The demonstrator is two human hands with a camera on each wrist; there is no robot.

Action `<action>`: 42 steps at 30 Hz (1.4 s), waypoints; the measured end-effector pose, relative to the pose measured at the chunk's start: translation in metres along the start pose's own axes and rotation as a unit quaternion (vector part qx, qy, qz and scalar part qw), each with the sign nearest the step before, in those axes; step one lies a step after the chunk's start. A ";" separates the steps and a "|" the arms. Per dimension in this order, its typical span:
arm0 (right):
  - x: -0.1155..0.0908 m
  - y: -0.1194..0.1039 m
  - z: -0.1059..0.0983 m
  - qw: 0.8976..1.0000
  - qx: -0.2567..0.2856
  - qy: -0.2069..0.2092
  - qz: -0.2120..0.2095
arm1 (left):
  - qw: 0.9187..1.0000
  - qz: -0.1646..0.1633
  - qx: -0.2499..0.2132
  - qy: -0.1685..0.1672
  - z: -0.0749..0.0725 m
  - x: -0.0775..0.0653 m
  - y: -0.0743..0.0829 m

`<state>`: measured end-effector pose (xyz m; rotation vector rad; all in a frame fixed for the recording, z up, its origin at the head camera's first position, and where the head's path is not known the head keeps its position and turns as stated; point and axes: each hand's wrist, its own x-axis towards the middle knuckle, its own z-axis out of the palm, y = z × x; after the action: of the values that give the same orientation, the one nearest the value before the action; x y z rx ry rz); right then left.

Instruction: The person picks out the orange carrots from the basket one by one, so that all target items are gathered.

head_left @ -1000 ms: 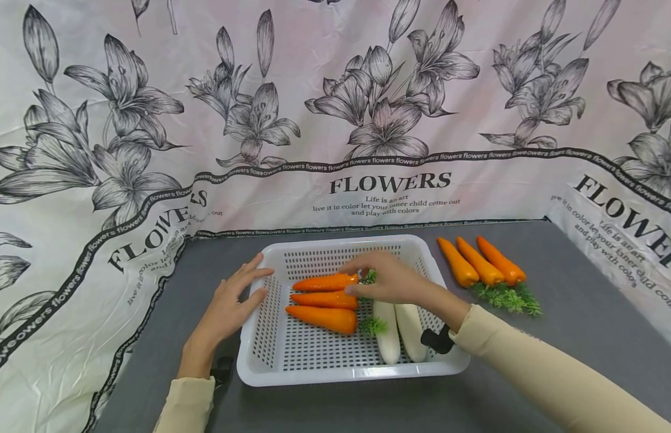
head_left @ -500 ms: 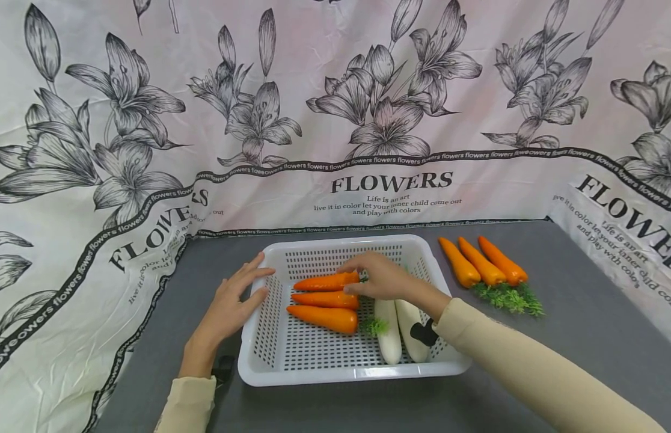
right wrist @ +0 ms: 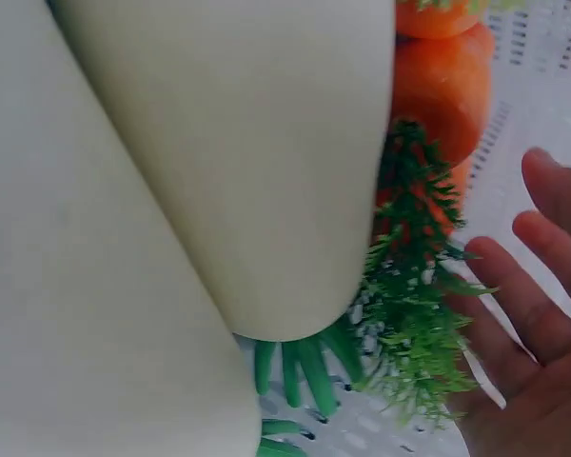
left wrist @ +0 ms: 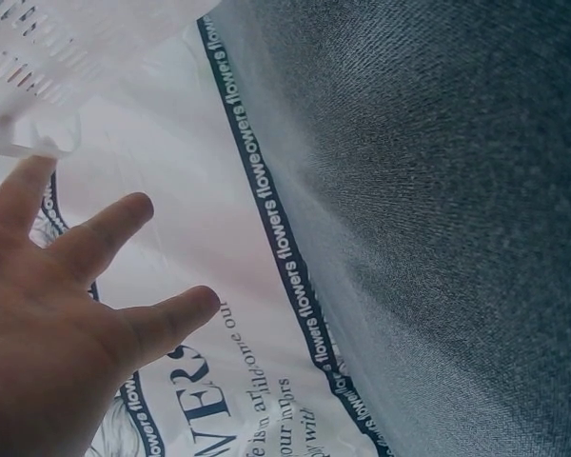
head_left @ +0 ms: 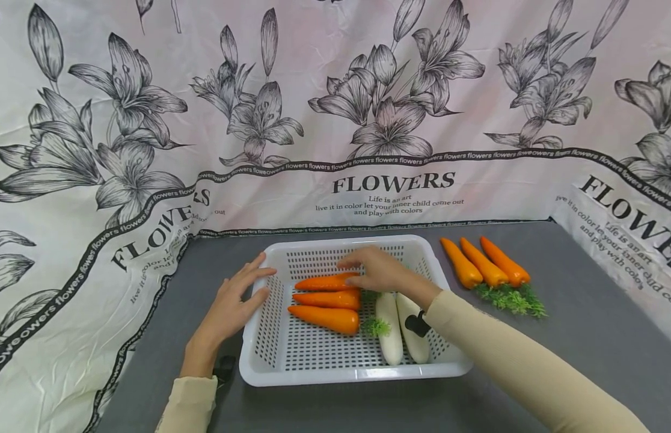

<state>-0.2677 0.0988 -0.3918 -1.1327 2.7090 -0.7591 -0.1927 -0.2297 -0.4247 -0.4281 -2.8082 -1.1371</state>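
A white slotted basket point(head_left: 335, 377) holds three orange carrots lying side by side: a far carrot point(head_left: 321, 282), a middle carrot point(head_left: 327, 299) and a near carrot point(head_left: 324, 319). Two white radishes point(head_left: 389, 337) lie to their right. My right hand point(head_left: 381, 269) is over the far carrot's leafy end. In the right wrist view, its fingers point(right wrist: 519, 295) are spread beside green carrot leaves point(right wrist: 409, 314), gripping nothing; whether they touch the leaves is unclear. My left hand point(head_left: 232, 304), fingers extended, rests against the basket's left rim. Parts of the far carrot's leaves are hidden.
Three more carrots point(head_left: 484, 263) with green leaves point(head_left: 511, 299) lie on the grey table point(head_left: 563, 355) right of the basket. A flower-printed cloth point(head_left: 292, 204) hangs behind the table and along both sides.
My right hand has lifted slightly from the middle and far carrots, and its forearm has swung left. My left hand stays at the rim. The carrots in the basket look unmoved.
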 end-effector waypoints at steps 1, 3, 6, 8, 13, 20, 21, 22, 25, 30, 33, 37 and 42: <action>0.000 0.001 0.001 1.000 0.000 -0.009 0.000 | 1.000 -0.001 0.000 0.000 0.000 0.000 0.000; 0.001 0.003 0.002 1.000 0.000 -0.027 -0.001 | 1.000 -0.002 0.001 -0.001 0.000 0.000 0.001; 0.003 0.005 0.005 0.999 -0.004 -0.050 0.005 | 1.000 0.003 0.004 0.002 0.000 0.000 0.000; 0.004 0.006 0.006 0.998 -0.009 -0.057 0.008 | 1.000 0.008 0.006 0.006 0.001 0.000 0.000; 0.005 0.008 0.008 0.998 -0.016 -0.067 0.009 | 1.000 0.010 0.011 0.010 0.001 0.000 -0.001; 0.004 0.010 0.010 0.995 -0.021 -0.099 0.016 | 1.000 0.011 0.010 0.012 0.000 0.000 0.000; 0.004 0.010 0.010 0.994 -0.022 -0.104 0.017 | 1.000 0.011 0.010 0.012 0.000 0.000 0.000; 0.004 0.010 0.010 0.994 -0.023 -0.108 0.019 | 1.000 0.011 0.009 0.011 0.000 0.000 0.000; 0.004 0.011 0.011 0.993 -0.021 -0.116 0.025 | 1.000 0.009 0.008 0.010 0.000 0.000 0.000; 0.004 0.014 0.012 0.994 -0.008 -0.103 0.020 | 1.000 0.006 0.008 0.009 0.000 0.000 0.000; 0.004 0.013 0.011 0.995 0.004 -0.094 0.017 | 1.000 0.004 0.011 0.010 0.000 0.000 0.000; 0.004 0.012 0.009 0.996 0.018 -0.087 0.006 | 1.000 0.003 0.012 0.009 0.000 0.000 0.000; 0.003 0.010 0.005 0.996 0.044 -0.074 -0.004 | 1.000 0.004 0.011 0.011 0.001 0.000 0.000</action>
<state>-0.2742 0.1008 -0.4003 -1.1335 2.5264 -0.7544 -0.1928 -0.2291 -0.4255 -0.4211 -2.7943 -1.1012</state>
